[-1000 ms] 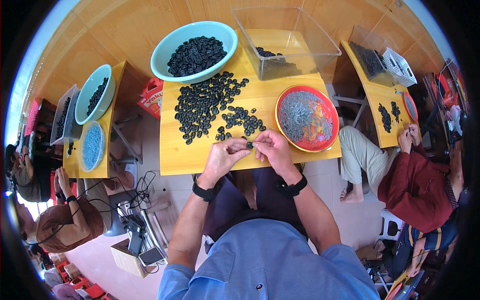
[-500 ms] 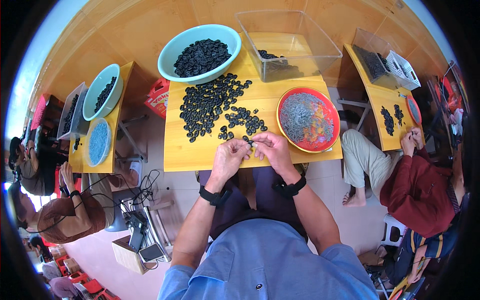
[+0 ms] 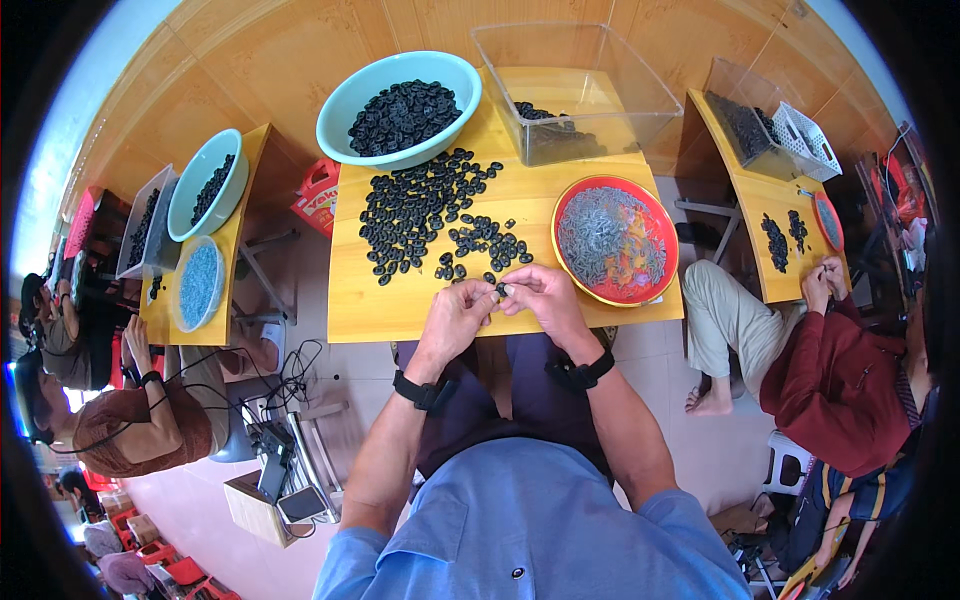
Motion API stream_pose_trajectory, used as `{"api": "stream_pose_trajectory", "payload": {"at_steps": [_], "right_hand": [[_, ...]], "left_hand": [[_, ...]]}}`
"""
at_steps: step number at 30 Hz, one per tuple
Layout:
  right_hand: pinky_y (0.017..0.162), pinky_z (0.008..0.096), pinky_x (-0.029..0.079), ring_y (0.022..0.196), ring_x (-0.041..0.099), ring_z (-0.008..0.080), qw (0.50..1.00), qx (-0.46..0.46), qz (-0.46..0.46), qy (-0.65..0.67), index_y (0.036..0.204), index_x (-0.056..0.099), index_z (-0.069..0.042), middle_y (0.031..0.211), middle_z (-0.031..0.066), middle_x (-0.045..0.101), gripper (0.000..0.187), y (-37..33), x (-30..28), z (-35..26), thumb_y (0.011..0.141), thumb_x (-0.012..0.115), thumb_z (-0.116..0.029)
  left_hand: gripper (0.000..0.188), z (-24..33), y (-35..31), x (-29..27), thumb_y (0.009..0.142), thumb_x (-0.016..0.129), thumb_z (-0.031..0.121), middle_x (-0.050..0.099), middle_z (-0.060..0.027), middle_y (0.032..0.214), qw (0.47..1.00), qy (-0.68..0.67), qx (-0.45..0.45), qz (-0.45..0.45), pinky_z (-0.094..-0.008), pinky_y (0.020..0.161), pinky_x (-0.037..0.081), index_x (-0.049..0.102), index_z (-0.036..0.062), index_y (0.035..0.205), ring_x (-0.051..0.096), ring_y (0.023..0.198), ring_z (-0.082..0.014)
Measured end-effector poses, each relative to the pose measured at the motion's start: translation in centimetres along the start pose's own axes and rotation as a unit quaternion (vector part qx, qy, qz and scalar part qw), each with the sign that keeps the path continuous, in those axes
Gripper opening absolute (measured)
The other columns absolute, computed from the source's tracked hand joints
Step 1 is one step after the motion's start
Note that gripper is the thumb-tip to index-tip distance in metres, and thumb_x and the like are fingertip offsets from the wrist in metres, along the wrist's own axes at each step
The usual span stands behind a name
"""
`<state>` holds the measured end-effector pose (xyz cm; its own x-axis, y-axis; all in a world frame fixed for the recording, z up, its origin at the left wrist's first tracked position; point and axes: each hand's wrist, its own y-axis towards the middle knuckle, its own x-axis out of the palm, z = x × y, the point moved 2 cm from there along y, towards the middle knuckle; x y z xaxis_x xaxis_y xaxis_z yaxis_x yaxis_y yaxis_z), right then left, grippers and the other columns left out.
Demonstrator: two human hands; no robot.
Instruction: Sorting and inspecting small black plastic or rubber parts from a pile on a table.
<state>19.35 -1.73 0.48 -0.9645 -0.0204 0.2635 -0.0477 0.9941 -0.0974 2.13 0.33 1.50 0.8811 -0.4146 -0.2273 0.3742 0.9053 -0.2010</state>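
Note:
Close together at the table's near edge, my left hand [image 3: 458, 318] and my right hand [image 3: 544, 302] pinch a small black oval piece [image 3: 501, 289] between their fingertips. The fingers partly cover it, so its details are hard to make out. Just beyond my fingers lies a small group of similar black oval pieces [image 3: 485, 238], and a larger loose spread of black pieces [image 3: 405, 215] sits farther left. To the right of my right hand stands a red round tray [image 3: 672, 262] holding many small grey, thin pieces [image 3: 603, 230].
A light-blue basin [image 3: 330, 130] full of black pieces and a clear plastic bin [image 3: 560, 150] stand at the back of the yellow table [image 3: 370, 315]. People work at tables on both sides: one in brown [image 3: 130, 425], one in a maroon top [image 3: 830, 390]. Cables and a metal stand [image 3: 305, 455] are at lower left.
My hands stay nearly in place, with the fingers shifting slightly around the black oval piece, which shows a little more between the fingertips. The things on the table look the same.

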Motion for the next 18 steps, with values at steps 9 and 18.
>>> {"api": "stream_pose_trajectory", "payload": {"at_steps": [9, 18], "right_hand": [[0.057, 0.0241, 0.051, 0.065, 0.065, 0.0111, 0.998, -0.042, 0.029, -0.024, 0.101, 0.066, 0.004, 0.08, 0.0079, 0.068, 0.011, -0.23, 0.31, 0.28, 0.093, 0.063, -0.002], [0.062, 0.0263, 0.055, 0.068, 0.067, 0.0143, 0.999, -0.027, -0.032, -0.029, 0.102, 0.064, 0.006, 0.084, 0.011, 0.069, 0.011, -0.08, -0.32, 0.56, 0.092, 0.06, 0.002]], "left_hand": [[0.018, -0.15, 0.11, 0.36, 0.097, 0.065, 0.015, 0.059, 0.0033, 0.066, 1.0, -0.007, 0.009, 0.0, -0.0219, 0.052, 0.04, 0.07, 0.0, 0.087, 0.05, 0.058, -0.0031], [0.02, 0.2, -0.09, -0.02, 0.095, 0.067, 0.016, 0.059, 0.0023, 0.064, 0.999, 0.038, 0.017, -0.005, -0.0234, 0.052, 0.041, 0.068, -0.0001, 0.083, 0.051, 0.058, -0.0042]]}}
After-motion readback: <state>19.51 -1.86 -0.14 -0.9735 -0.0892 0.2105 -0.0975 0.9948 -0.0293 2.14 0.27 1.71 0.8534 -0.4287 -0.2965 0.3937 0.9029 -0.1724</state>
